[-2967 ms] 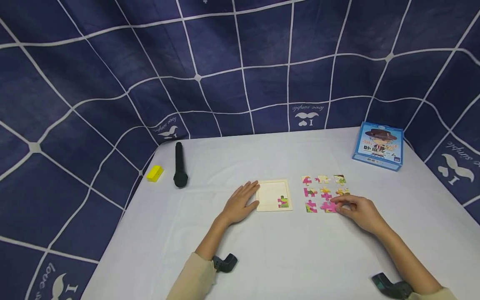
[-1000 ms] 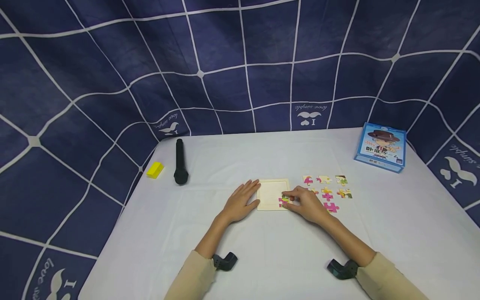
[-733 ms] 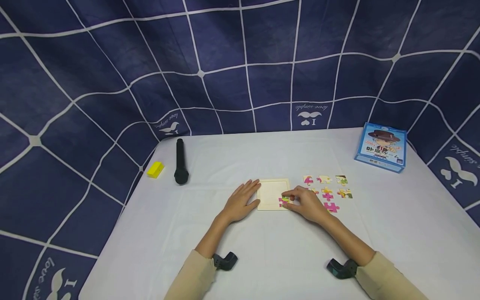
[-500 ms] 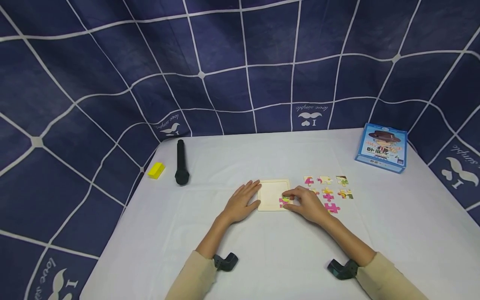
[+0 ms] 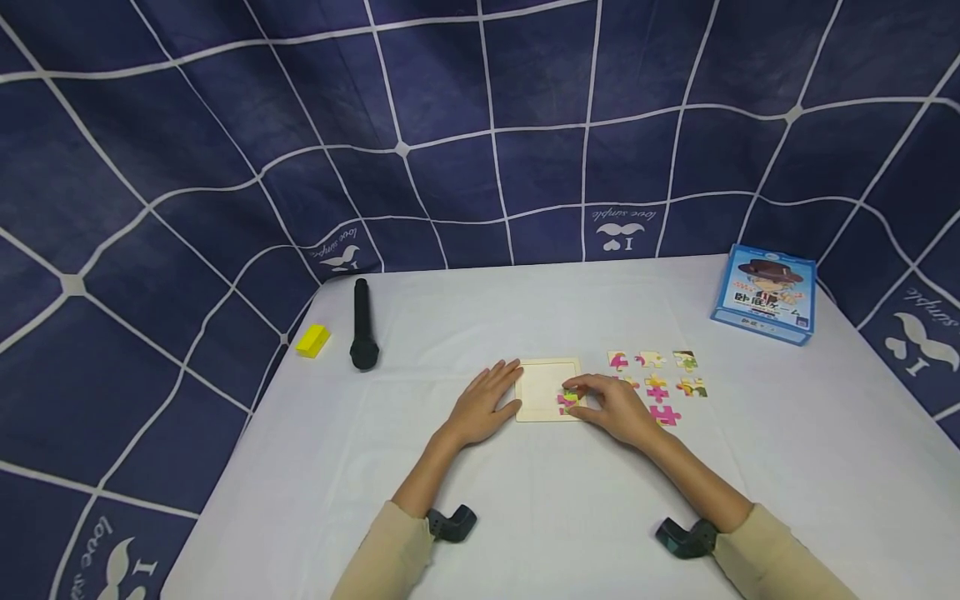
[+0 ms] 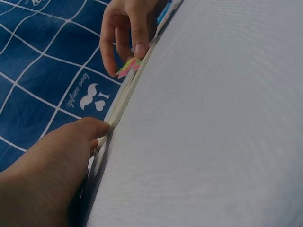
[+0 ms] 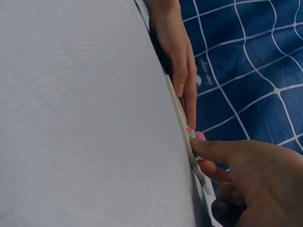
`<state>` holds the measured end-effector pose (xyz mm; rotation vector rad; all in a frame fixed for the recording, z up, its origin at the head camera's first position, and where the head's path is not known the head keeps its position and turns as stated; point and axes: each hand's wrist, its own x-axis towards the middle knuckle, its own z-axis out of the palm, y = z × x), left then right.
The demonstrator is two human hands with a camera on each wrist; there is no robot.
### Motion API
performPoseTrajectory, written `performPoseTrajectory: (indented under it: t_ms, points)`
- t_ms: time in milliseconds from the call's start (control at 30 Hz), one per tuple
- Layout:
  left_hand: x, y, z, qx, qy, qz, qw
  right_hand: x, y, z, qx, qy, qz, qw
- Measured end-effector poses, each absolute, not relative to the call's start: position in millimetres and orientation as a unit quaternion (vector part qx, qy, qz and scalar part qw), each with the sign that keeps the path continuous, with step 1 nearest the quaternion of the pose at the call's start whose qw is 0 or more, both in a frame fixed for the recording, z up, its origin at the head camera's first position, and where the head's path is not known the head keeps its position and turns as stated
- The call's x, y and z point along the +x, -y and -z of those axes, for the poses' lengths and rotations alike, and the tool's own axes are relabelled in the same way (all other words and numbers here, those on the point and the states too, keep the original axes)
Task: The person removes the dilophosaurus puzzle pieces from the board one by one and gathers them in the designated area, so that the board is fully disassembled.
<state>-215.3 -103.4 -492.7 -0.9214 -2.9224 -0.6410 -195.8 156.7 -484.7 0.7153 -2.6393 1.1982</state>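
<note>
In the head view my left hand (image 5: 480, 407) lies flat with straight fingers along the left edge of the square wooden puzzle tray (image 5: 543, 362). My right hand (image 5: 615, 408) reaches over the tray's near right corner. Its thumb and fingertips pinch a pink, yellow and green jigsaw piece (image 5: 569, 398), low over the tray floor. Both wrist views see the tray edge-on; the left one shows the piece (image 6: 129, 67) under the right fingertips, above the rim. Loose jigsaw pieces, among them a pink one (image 5: 663, 414), lie in rows to the right, partly hidden by the right hand.
A blue game box (image 5: 765, 293) lies at the back right of the white-covered table (image 5: 540, 517). At the back left are a black microphone (image 5: 363, 325) and a yellow block (image 5: 312, 341). A dark blue checked cloth (image 5: 480, 133) hangs behind and beside the table.
My right hand has moved left from the loose pieces to the tray's near right corner. Over the last half second the pinched piece has shifted slightly. My left hand has stayed put.
</note>
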Motion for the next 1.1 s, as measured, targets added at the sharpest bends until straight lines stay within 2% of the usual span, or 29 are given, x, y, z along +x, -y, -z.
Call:
performPoseTrajectory:
  t_ms: [333, 733, 1100]
  points:
    - [-217, 103, 494, -0.298, 0.933, 0.2, 0.009, -196, -157, 485, 0.226, 0.865, -0.445, 0.049]
    - [-217, 102, 494, -0.299, 0.933, 0.2, 0.008, -195, -163, 479, 0.216, 0.845, -0.485, 0.066]
    - [-215, 104, 491, -0.296, 0.934, 0.202, 0.005, -180, -208, 460, 0.16, 0.86, -0.477, 0.08]
